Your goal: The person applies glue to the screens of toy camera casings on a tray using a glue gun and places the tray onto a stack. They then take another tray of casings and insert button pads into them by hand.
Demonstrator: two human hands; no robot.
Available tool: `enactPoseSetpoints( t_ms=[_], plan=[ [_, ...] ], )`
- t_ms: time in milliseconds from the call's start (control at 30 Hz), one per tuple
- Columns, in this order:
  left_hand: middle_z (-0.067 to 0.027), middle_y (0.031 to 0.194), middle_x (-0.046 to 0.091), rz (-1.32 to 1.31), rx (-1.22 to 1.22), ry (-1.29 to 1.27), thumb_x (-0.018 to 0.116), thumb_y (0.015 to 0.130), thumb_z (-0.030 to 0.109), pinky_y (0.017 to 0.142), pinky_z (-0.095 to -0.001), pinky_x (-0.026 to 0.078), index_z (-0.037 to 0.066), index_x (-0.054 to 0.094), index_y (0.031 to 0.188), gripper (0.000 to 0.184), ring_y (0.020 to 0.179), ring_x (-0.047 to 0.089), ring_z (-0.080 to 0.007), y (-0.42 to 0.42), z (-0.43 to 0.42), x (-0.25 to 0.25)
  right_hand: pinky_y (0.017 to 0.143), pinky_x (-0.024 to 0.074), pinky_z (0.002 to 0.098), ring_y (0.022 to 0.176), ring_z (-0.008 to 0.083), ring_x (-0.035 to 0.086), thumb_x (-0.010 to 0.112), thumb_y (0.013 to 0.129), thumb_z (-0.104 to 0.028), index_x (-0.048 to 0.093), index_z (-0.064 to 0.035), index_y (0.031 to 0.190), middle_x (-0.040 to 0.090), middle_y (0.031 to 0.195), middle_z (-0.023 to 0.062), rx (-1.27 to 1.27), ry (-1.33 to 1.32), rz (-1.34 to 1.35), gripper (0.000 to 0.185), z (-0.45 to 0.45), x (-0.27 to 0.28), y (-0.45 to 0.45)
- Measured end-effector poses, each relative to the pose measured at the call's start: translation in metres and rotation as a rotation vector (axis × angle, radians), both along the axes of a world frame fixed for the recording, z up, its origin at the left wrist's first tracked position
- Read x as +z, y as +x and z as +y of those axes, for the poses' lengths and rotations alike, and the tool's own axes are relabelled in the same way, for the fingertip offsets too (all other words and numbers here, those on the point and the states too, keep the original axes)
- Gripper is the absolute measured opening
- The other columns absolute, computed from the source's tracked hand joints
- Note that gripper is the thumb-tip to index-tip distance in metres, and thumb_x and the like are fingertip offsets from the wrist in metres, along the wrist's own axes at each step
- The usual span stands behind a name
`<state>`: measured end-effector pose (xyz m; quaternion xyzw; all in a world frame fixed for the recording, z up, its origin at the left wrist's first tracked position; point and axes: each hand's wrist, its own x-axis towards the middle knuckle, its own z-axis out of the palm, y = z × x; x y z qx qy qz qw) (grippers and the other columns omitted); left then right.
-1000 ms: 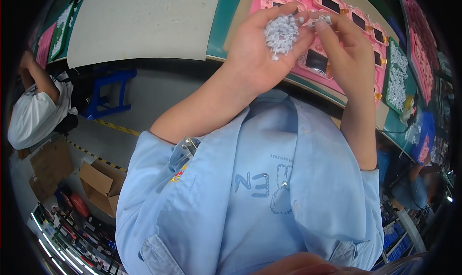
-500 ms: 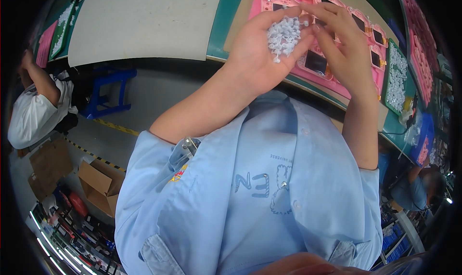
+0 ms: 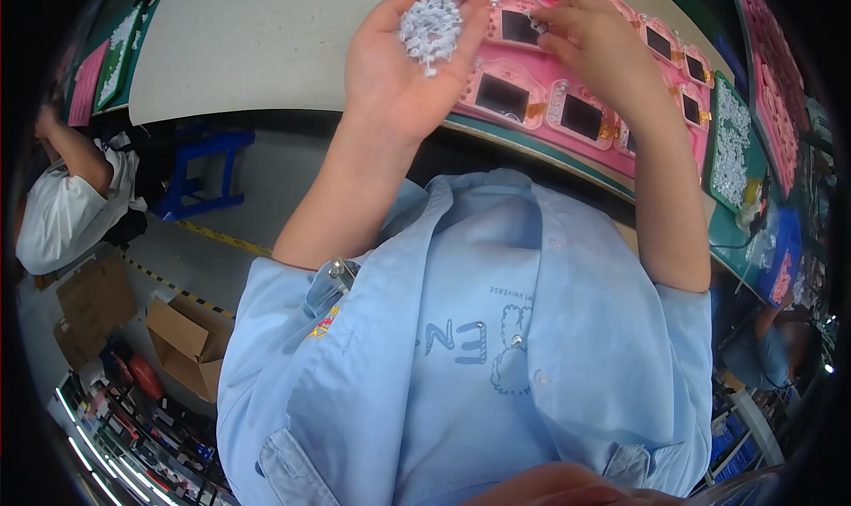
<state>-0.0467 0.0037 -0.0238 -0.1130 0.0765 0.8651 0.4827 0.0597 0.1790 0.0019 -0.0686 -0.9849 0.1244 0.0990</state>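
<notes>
My left hand (image 3: 394, 72) is palm up, with a heap of small white plastic pieces (image 3: 432, 29) cupped in it. To its right, my right hand (image 3: 589, 45) reaches over a pink tray (image 3: 541, 138) with its thumb and index finger pinched together. A small whitish piece (image 3: 537, 26) shows at those fingertips, over the dark screen of a pink handheld console shell (image 3: 514, 29). Several more such shells lie in rows on the tray. One nearer shell (image 3: 503, 96) sits below my hands, its screen facing up.
A green tray of white pieces (image 3: 730, 143) stands right of the pink tray. A pale mat (image 3: 248, 45) covers the table at left. A blue stool (image 3: 199, 174) and cardboard box (image 3: 182, 342) are on the floor. Another person in a white top (image 3: 75, 205) is at far left.
My left hand has moved left and up with the heap of white pieces. My right hand has left it and moved slightly left over the console shell, a small piece at its fingertips.
</notes>
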Motion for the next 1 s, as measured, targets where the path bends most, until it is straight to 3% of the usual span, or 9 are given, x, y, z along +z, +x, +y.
enactPoseSetpoints(
  t_ms=[267, 467, 667, 733, 1000],
  plan=[
    [-0.0153, 0.095, 0.064, 0.005, 0.026, 0.053, 0.042, 0.093, 0.01, 0.085, -0.0369, 0.054, -0.001, 0.058, 0.098, 0.021, 0.093, 0.063, -0.0274, -0.011, -0.007, -0.014, 0.079, 0.0475, 0.0378, 0.09, 0.0287, 0.06, 0.061, 0.083, -0.016, 0.065, -0.0024, 0.094, 0.064, 0.091, 0.0115, -0.008, 0.163, 0.047, 0.018, 0.002, -0.014, -0.01],
    [-0.0147, 0.094, 0.065, 0.01, 0.047, 0.031, 0.043, 0.092, 0.01, 0.084, -0.0369, 0.054, 0.0, 0.058, 0.098, 0.019, 0.091, 0.063, -0.0265, -0.014, -0.006, -0.022, 0.072, 0.049, 0.0346, 0.079, 0.0248, 0.064, 0.06, 0.082, -0.019, 0.061, -0.003, 0.096, 0.066, 0.086, 0.0105, -0.231, -0.1, -0.048, 0.021, -0.018, -0.003, -0.014],
    [-0.0159, 0.096, 0.062, -0.007, 0.017, 0.032, 0.046, 0.092, 0.011, 0.086, -0.0382, 0.052, -0.001, 0.056, 0.102, 0.019, 0.094, 0.061, -0.0285, -0.014, -0.001, -0.037, 0.068, 0.049, 0.0333, 0.072, 0.0225, 0.063, 0.059, 0.08, -0.018, 0.06, -0.0031, 0.093, 0.066, 0.082, 0.0107, -0.207, -0.18, -0.05, 0.02, -0.025, -0.003, -0.022],
    [-0.0188, 0.099, 0.057, -0.022, 0.051, -0.04, 0.049, 0.09, 0.011, 0.093, -0.0419, 0.049, -0.004, 0.051, 0.107, 0.022, 0.099, 0.057, -0.0333, -0.012, 0.002, -0.04, 0.066, 0.049, 0.0336, 0.069, 0.0225, 0.063, 0.06, 0.079, -0.018, 0.06, -0.0026, 0.091, 0.065, 0.078, 0.011, -0.204, -0.166, -0.07, 0.019, -0.027, -0.003, -0.024],
    [-0.018, 0.1, 0.057, -0.005, 0.067, -0.08, 0.051, 0.09, 0.012, 0.092, -0.0416, 0.049, -0.003, 0.054, 0.104, 0.021, 0.098, 0.057, -0.0325, -0.009, 0.009, -0.041, 0.063, 0.0491, 0.0374, 0.063, 0.0285, 0.063, 0.059, 0.079, -0.019, 0.062, 0.0002, 0.084, 0.063, 0.069, 0.0165, -0.212, -0.023, -0.073, 0.02, -0.033, -0.009, -0.036]
  ],
)
